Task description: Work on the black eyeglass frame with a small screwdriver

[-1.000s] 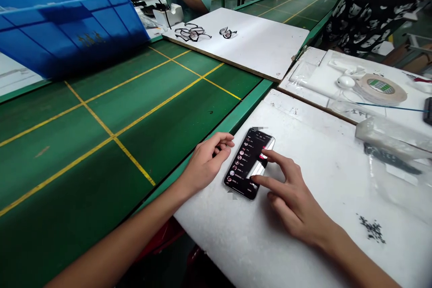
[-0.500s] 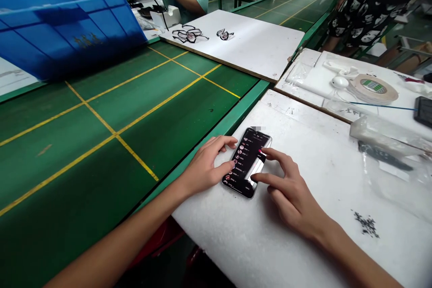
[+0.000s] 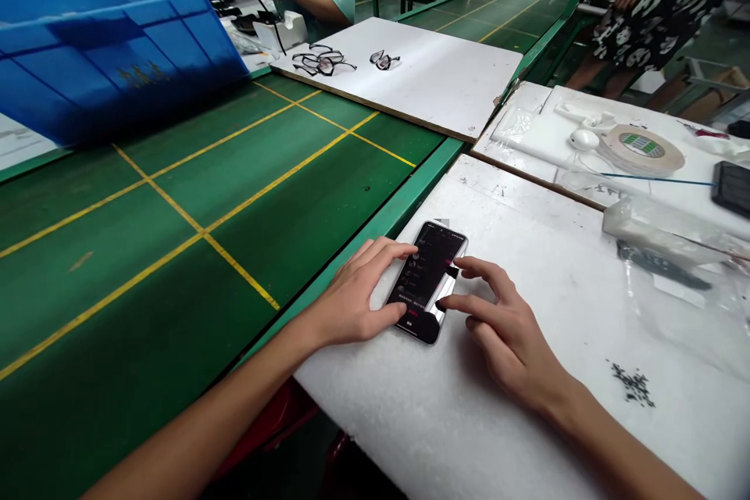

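Observation:
A phone (image 3: 425,277) with a dark screen lies flat on the white worktable (image 3: 375,406). My left hand (image 3: 360,293) is at the phone's left edge, thumb and forefinger spread apart, their tips over the screen. On the other side, my right hand (image 3: 504,320) has its fingers apart and fingertips at the phone's right edge. Neither hand is wrapped round the phone. A bright reflection shows along the lower right of the screen. Small black pieces (image 3: 631,384) lie in a loose pile to the right of my right hand.
The green conveyor (image 3: 176,273) runs along the left, bearing a blue bin (image 3: 117,55). Glasses (image 3: 321,61) lie on a white board (image 3: 433,82) across it. At right are a tape roll (image 3: 641,147) and plastic bags (image 3: 680,289). Two people are beyond.
The phone screen has changed from a bright list to a dimmed one with a panel at its bottom. My left forefinger has stretched onto the phone. The standing person's arm and body have shifted.

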Demonstrator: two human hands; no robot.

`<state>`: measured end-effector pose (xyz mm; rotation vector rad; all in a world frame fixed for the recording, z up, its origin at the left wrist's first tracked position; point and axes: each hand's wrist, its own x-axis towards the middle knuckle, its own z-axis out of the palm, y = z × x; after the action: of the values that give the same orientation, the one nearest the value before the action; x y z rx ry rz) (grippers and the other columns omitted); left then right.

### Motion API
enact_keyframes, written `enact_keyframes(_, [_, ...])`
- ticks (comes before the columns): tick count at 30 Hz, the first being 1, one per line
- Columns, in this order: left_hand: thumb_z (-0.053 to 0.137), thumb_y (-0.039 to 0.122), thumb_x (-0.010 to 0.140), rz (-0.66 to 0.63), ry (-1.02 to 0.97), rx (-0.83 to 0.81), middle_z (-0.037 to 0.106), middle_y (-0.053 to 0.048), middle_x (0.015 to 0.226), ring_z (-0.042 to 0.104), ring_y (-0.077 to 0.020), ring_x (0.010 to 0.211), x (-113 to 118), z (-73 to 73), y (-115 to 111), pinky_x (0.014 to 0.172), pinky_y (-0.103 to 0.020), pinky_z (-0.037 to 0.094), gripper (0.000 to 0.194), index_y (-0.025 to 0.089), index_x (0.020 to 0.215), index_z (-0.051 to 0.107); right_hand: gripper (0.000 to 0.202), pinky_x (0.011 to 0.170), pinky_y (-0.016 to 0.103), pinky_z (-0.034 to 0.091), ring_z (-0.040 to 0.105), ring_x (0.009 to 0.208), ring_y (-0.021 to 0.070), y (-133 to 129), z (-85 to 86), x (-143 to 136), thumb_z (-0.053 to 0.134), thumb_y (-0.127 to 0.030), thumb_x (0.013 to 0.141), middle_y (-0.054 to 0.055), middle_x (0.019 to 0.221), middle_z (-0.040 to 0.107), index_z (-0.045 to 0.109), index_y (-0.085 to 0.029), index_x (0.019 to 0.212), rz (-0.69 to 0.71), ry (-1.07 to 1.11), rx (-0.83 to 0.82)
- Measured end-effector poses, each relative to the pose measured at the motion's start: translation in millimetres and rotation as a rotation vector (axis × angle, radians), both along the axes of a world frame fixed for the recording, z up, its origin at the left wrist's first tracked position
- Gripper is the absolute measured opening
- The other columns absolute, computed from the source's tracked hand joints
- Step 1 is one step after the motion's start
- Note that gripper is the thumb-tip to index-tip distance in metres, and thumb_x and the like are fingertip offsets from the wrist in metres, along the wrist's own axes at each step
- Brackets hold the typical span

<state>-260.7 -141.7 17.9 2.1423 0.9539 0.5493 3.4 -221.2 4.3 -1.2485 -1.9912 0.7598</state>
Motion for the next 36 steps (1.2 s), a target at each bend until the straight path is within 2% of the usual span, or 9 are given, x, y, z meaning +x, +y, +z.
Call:
enact_keyframes(4, [0.068,0.024,0.082,0.003,-0.005,0.004,0.056,-0.007,0.140,0.053,-0.0311,0.122,0.7,0.6,-0.4,0.109,-0.047,0.041,0.064,0.028,0.143,0.049,0.047,0.107,0.058,0.047,0.046,0.136,0.0313,-0.1,1.9,-0.2,0.042,-0.009,0.091,0.005,0.158,0.038,0.072,-0.029,0.122,0.016,-0.012,-0.002])
enact_keyframes(9, [0.057,0.030,0.090,0.009,-0.063,-0.062,0.058,-0.007,0.136,0.053,-0.0302,0.120,-1.1,1.2,0.1,0.103,-0.045,0.042,0.054,0.025,0.143,0.052,0.047,0.112,0.061,0.041,0.041,0.142,0.0327,0.9,3.7,-2.6,0.044,-0.008,0.089,0.003,0.160,0.036,0.072,-0.030,0.120,0.056,-0.094,0.042])
enact_keyframes(16, [0.052,0.028,0.096,0.005,-0.087,-0.097,0.057,-0.003,0.137,0.052,-0.0254,0.122,-2.7,-0.7,0.7,0.107,-0.041,0.038,0.047,0.026,0.144,0.052,0.042,0.115,0.056,0.043,0.042,0.144,0.0305,2.1,-0.5,-4.8,0.045,-0.013,0.095,0.007,0.160,0.037,0.064,-0.027,0.129,-0.096,-0.088,0.009])
enact_keyframes(22, [0.053,0.026,0.097,0.016,-0.082,-0.086,0.058,-0.002,0.138,0.052,-0.0239,0.122,-1.7,-1.1,1.4,0.107,-0.039,0.038,0.045,0.026,0.142,0.052,0.043,0.116,0.057,0.041,0.040,0.146,0.0318,1.2,2.6,-5.3,0.048,-0.011,0.091,0.005,0.162,0.035,0.066,-0.029,0.126,0.043,-0.154,0.049])
enact_keyframes(28, [0.050,0.025,0.098,0.029,-0.073,-0.092,0.058,-0.002,0.138,0.052,-0.0240,0.122,-1.8,-0.6,0.9,0.107,-0.039,0.039,0.045,0.026,0.142,0.053,0.044,0.114,0.058,0.041,0.041,0.144,0.0307,0.2,1.7,-7.5,0.045,-0.009,0.092,0.007,0.158,0.040,0.064,-0.028,0.127,-0.124,-0.168,0.091])
enact_keyframes(33, [0.050,0.024,0.098,0.037,-0.071,-0.080,0.059,-0.003,0.137,0.053,-0.0247,0.122,-1.9,-1.3,0.4,0.106,-0.039,0.039,0.043,0.025,0.141,0.053,0.045,0.117,0.057,0.038,0.038,0.147,0.0316,0.4,3.4,-6.6,0.047,-0.010,0.090,0.006,0.163,0.034,0.066,-0.028,0.127,0.014,-0.154,0.080])
enact_keyframes(36, [0.051,0.023,0.098,0.039,-0.066,-0.082,0.059,-0.003,0.137,0.053,-0.0240,0.121,-1.6,-1.1,0.3,0.106,-0.039,0.040,0.043,0.025,0.141,0.053,0.043,0.117,0.060,0.037,0.038,0.147,0.0318,1.0,1.9,-6.5,0.047,-0.010,0.091,0.005,0.162,0.035,0.068,-0.029,0.124,-0.041,-0.166,0.078])
